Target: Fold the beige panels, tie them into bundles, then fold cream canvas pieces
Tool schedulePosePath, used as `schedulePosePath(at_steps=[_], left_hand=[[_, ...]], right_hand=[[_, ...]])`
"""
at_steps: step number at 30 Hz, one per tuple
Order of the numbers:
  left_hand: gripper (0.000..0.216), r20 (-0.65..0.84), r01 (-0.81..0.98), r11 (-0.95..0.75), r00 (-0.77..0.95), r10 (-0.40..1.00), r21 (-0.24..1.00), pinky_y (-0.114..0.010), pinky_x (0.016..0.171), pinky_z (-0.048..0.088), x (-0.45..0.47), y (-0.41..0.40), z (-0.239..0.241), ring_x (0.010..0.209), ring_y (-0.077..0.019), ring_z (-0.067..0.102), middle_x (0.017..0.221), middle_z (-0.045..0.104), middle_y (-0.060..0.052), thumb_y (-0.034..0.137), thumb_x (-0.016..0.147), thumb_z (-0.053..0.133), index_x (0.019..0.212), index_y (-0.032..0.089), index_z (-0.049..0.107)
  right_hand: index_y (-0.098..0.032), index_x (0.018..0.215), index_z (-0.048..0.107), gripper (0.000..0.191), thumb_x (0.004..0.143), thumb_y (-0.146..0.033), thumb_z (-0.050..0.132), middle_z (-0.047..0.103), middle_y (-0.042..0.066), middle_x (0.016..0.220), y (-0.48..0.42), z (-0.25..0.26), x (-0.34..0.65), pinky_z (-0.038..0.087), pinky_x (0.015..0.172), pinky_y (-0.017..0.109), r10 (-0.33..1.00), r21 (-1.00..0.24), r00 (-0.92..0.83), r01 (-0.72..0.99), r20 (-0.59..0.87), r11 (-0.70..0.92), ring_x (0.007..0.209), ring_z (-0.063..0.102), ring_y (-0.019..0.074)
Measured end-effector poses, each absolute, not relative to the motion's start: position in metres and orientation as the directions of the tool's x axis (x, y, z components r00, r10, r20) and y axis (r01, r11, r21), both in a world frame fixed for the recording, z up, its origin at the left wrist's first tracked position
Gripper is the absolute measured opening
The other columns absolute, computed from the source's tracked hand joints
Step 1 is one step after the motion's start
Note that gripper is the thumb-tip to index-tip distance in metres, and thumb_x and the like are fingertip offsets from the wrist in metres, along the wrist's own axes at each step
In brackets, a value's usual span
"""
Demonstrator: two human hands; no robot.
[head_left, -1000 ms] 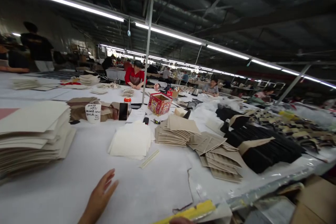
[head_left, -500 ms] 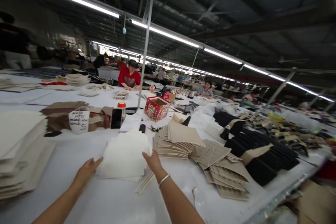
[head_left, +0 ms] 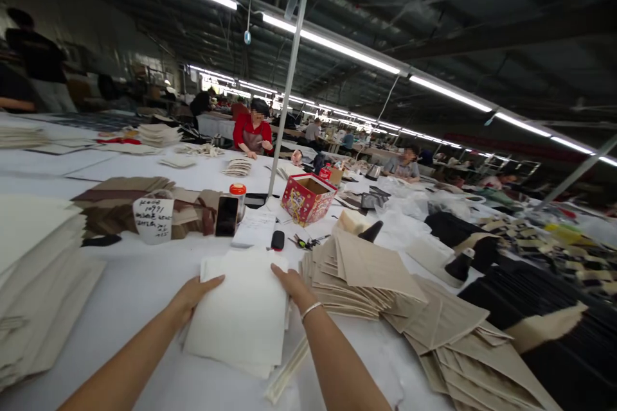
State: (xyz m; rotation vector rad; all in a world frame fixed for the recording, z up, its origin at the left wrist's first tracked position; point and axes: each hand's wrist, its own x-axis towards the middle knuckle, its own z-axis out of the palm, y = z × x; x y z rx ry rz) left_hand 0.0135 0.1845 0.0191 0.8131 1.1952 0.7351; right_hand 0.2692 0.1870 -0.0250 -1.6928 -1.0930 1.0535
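Head view: white sheet stack [head_left: 241, 318], plain, slightly fanned.
Its 2 o'clock edge: right hand [head_left: 292, 282] flat, open; 10 o'clock: left hand [head_left: 195, 293], fingers hidden, grip unclear.

To my right lies a fanned pile of tan cards [head_left: 359, 268]; ahead stand a red box [head_left: 307, 199], a phone [head_left: 226, 216] and, I think, scissors [head_left: 304, 243].

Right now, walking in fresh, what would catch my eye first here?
The left hand and right hand touch the two sides of a white sheet stack, front and centre on the white table. Just right of it a tan sheet pile fans out, and behind stands an open red box.
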Motion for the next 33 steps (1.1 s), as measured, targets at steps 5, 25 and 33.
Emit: schedulePosePath(at_steps=[5,25,33], left_hand=[[0.049,-0.49,-0.059,0.514,0.229,0.841,0.856,-0.033,0.059,0.056,-0.01,0.154,0.021,0.067,-0.0276,0.068,0.074,0.071,-0.011,0.041,0.06,0.077,0.094,0.01,0.059],[0.074,-0.379,0.184,0.364,0.049,0.924,0.913,-0.037,0.076,0.055,-0.093,0.027,0.015,0.092,-0.0326,0.064,0.099,0.069,-0.009,0.054,0.047,0.076,0.108,0.017,0.057],[0.07,-0.195,0.179,0.207,-0.081,0.977,0.962,-0.04,0.087,0.051,-0.1,-0.014,-0.014,0.102,-0.0347,0.059,0.108,0.066,-0.006,0.046,0.045,0.077,0.109,0.022,0.058]], right_hand=[[-0.007,0.102,0.063,0.057,0.069,-0.053,0.062,0.067,0.014,0.101,0.141,-0.029,0.24,0.049,0.081,0.036,0.961,-0.962,0.079,0.058,-0.263,-0.268,0.092,0.064,0.0262],[-0.01,0.112,0.053,0.065,0.066,-0.053,0.066,0.065,0.015,0.104,-0.005,-0.017,0.162,0.051,0.079,0.038,0.937,-0.808,-0.143,-0.477,-0.318,-0.347,0.095,0.063,0.0264],[-0.022,0.115,0.055,0.066,0.059,-0.05,0.074,0.063,0.009,0.103,-0.069,-0.022,0.177,0.049,0.081,0.047,0.936,-0.949,-0.221,-0.096,-0.274,-0.3,0.104,0.056,0.0311]])
